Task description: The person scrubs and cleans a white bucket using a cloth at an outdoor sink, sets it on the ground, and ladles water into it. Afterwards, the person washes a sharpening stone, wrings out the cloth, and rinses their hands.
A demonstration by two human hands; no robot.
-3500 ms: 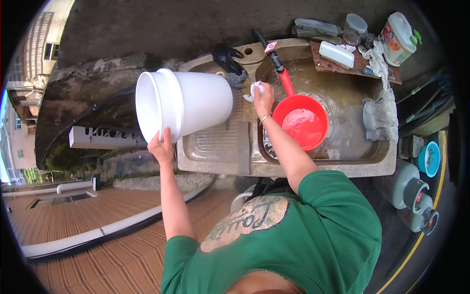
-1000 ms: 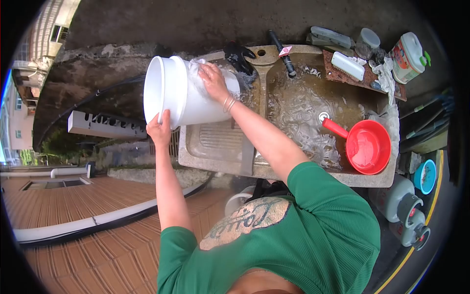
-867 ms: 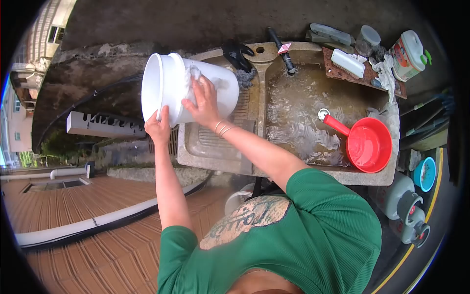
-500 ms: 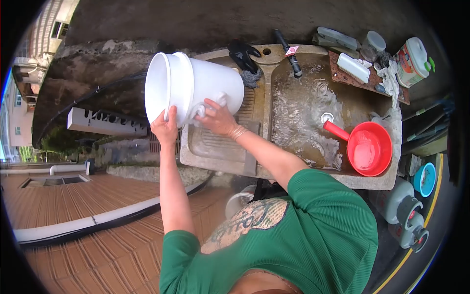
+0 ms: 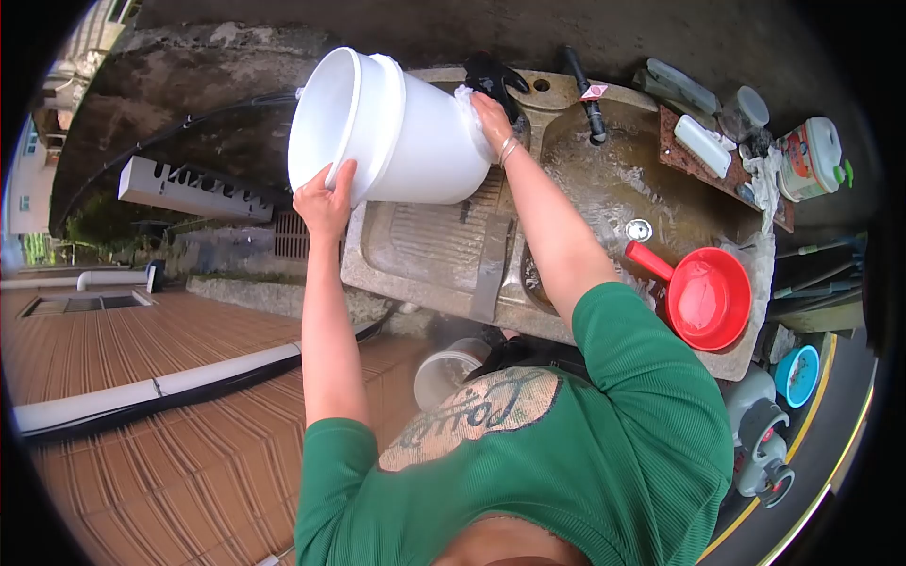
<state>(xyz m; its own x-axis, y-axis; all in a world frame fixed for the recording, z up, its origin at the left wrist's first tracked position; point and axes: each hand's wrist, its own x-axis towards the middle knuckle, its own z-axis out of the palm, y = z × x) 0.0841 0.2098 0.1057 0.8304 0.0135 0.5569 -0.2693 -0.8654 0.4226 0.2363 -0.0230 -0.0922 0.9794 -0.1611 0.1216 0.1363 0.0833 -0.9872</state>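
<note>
White bucket (image 5: 432, 141), tipped sideways, between left hand (image 5: 327, 200) and right hand (image 5: 494, 123). Left: closed on bucket's rim. Right: curled, holding white cloth (image 5: 468, 106) against bucket's base.

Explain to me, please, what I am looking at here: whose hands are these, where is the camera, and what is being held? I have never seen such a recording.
There is no machine: these are a person's own bare hands. The camera is worn on the head and looks forward and down, so the green shirt appears below and straight edges look curved.

The left hand grips the rim of a white bucket, which is tipped sideways above the ribbed side of a sink. The right hand holds a white cloth against the bucket, near its base.

In the sink's wet basin, a red dipper sits at the near right corner. A white brush lies on a reddish board at the far right.
</note>
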